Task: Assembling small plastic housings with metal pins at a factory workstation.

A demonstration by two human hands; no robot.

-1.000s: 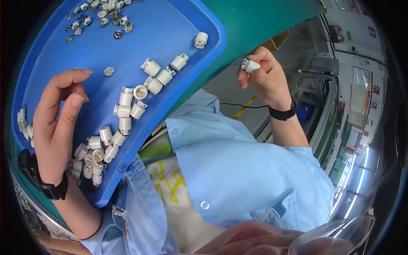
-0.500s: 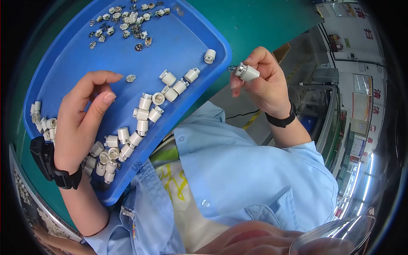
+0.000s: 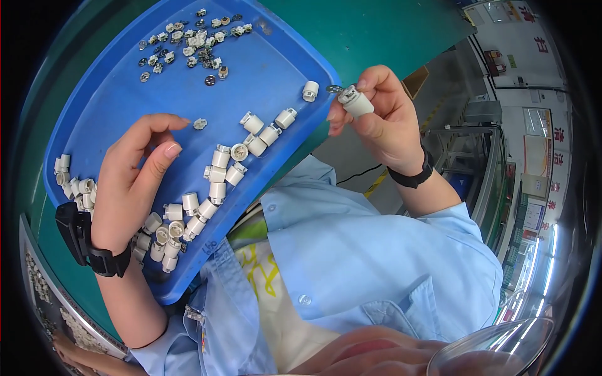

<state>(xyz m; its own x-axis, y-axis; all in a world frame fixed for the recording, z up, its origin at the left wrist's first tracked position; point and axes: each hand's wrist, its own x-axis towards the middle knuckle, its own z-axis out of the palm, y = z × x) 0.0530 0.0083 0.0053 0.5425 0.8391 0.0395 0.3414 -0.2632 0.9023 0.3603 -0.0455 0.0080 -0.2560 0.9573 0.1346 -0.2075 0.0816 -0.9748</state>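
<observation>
My right hand (image 3: 392,119) is closed around a white cylindrical socket (image 3: 359,105) with a silvery collar at its upper end, held just beyond the right rim of the blue tray (image 3: 144,100). A small dark metal disc (image 3: 334,89) shows beside the collar, close to the fingertips; what supports it is hard to make out. Over the tray, my left hand (image 3: 135,172) is open, thumb and forefinger apart with nothing between them. Just past its fingertip, a small pale insert (image 3: 200,124) lies alone on the tray floor.
More white sockets (image 3: 217,173) line the tray's near side, with another group (image 3: 78,188) at its left. Small inserts and metal discs (image 3: 200,41) are heaped at the far end. The tray rests on a green table (image 3: 351,31). Another person's arm (image 3: 88,357) shows at lower left.
My right hand has shifted slightly left and the socket in it has tilted. The tray appears a little further right and lower in view. My left hand stays apart from the loose insert.
</observation>
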